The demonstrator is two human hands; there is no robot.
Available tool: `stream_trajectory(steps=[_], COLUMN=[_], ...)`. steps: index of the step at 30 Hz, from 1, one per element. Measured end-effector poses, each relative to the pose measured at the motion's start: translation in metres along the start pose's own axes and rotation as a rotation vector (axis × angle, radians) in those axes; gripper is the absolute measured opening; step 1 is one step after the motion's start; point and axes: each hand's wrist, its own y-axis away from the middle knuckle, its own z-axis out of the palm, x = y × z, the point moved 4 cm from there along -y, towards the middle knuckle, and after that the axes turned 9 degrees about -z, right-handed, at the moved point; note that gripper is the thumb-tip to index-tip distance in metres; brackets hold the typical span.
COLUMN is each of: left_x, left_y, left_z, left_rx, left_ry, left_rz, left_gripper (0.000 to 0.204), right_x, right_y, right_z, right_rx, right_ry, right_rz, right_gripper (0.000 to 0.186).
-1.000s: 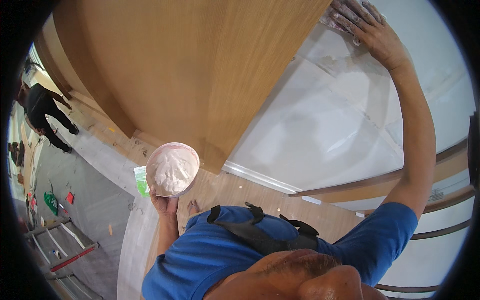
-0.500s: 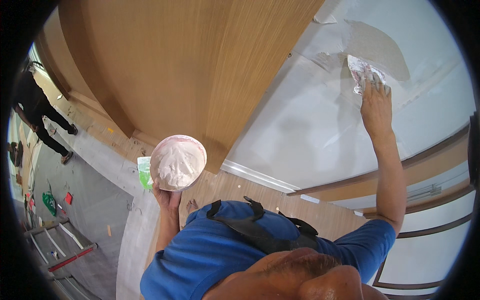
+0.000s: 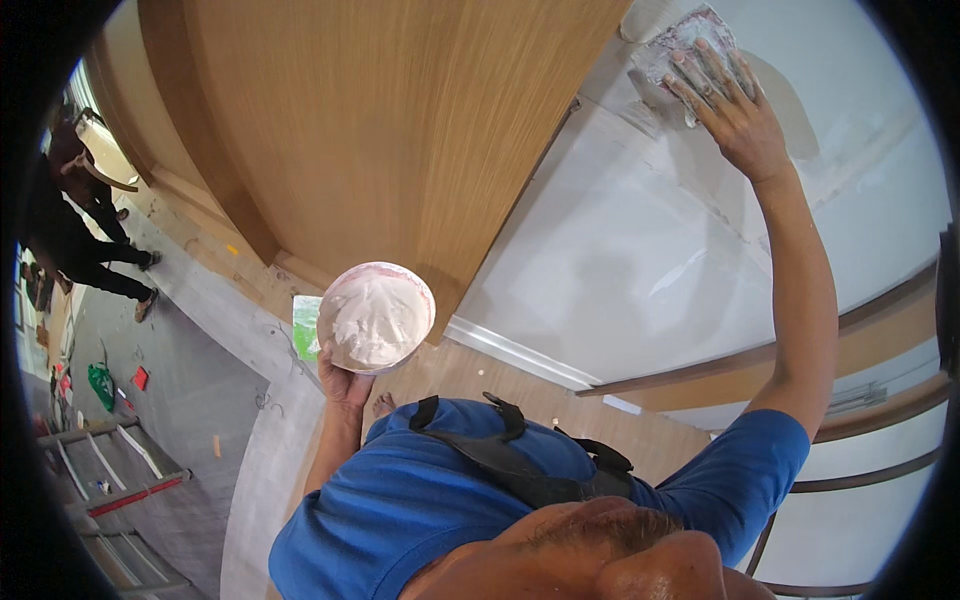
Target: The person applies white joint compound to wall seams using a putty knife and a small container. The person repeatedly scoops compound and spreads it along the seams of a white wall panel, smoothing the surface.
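My left hand (image 3: 343,381) holds a round tub (image 3: 376,316) of pale pinkish-white paste from below, with a green-and-white flat piece (image 3: 306,328) beside it at the tub's left. My right hand (image 3: 735,118) is raised to the white wall (image 3: 555,275) at upper right, fingers pressed on a flat, paste-smeared spreader (image 3: 680,48). A damp-looking beige patch (image 3: 800,120) shows on the wall around it, with rough smears beside the wooden panel's edge.
A tall wooden panel (image 3: 350,120) stands left of the wall. Two people in dark clothing (image 3: 75,230) are at far left. Metal ladders (image 3: 120,465), a green bag (image 3: 100,385) and small red items (image 3: 140,378) lie on the grey floor covering (image 3: 180,410). Brown-framed panels (image 3: 870,320) are at right.
My right hand with the spreader dropped down the wall, then moved back up and left. The tub has shifted slightly right and up. A second person now shows at far left.
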Motion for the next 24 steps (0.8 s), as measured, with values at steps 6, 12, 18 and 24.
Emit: stream_trajectory(steps=[6, 12, 18, 24], left_x=[-0.003, 0.001, -0.003, -0.004], left_y=[-0.006, 0.0, -0.002, -0.011], left_z=[0.006, -0.001, -0.008, -0.003], left_rx=[0.029, 0.053, 0.061, 0.031], left_ry=[-0.004, -0.021, 0.018, 0.006], left_rz=[0.043, 0.089, 0.07, 0.077], left_gripper=[0.079, 0.079, 0.078, 0.077], right_x=[-0.002, -0.001, 0.027, 0.033], right_y=[-0.039, -0.05, -0.03, -0.031], right_z=[0.004, -0.018, -0.026, -0.012], right_rx=[-0.136, -0.414, -0.323, -0.071], right_ry=[-0.009, 0.001, -0.007, 0.015], right_rz=[0.022, 0.046, 0.058, -0.051], right_gripper=[0.057, 0.052, 0.046, 0.057])
